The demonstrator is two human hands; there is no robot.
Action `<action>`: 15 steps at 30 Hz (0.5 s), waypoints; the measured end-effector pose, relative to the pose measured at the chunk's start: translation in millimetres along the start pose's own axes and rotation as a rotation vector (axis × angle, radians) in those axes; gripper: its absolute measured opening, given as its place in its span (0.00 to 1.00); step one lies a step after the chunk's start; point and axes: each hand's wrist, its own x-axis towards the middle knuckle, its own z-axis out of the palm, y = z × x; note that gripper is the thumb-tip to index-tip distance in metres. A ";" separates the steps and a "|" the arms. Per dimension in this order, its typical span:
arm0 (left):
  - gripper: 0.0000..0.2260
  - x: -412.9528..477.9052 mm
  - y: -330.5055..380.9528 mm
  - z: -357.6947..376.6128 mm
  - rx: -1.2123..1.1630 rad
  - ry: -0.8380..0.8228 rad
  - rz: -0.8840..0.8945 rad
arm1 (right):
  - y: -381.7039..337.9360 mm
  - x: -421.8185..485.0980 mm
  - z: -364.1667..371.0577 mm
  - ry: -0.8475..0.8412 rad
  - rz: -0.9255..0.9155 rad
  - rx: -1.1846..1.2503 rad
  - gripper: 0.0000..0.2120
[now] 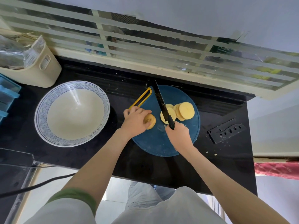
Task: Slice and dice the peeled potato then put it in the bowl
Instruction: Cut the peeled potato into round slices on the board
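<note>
Centre frame, on board [155, 143]: left hand [135, 121] curls fingers over potato end piece [150, 121], steadying it. Right hand [178, 134] wraps knife [161, 102] handle, blade beside cut slices [184, 111]. Bowl [40, 113] waits left.

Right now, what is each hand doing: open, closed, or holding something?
Left hand: holds the uncut potato piece.
Right hand: holds the knife by its handle.

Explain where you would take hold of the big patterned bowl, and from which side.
Take the bowl by its wide flared rim on the right, nearest the cutting board: thumb on top, fingers under. It sits upright, and the rim likely overhangs enough for a grip.
</note>
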 end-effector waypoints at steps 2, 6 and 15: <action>0.30 -2.2 3.9 4.7 0.014 -0.015 -0.049 | 0.0 0.2 -1.2 -0.001 0.000 0.005 0.11; 0.34 -8.2 3.0 14.4 0.078 -0.020 -0.162 | 0.2 -0.1 -2.9 -0.016 0.027 0.013 0.08; 0.28 -10.6 0.3 2.9 -0.093 0.114 -0.129 | 0.9 -3.2 -2.0 -0.074 0.070 0.103 0.08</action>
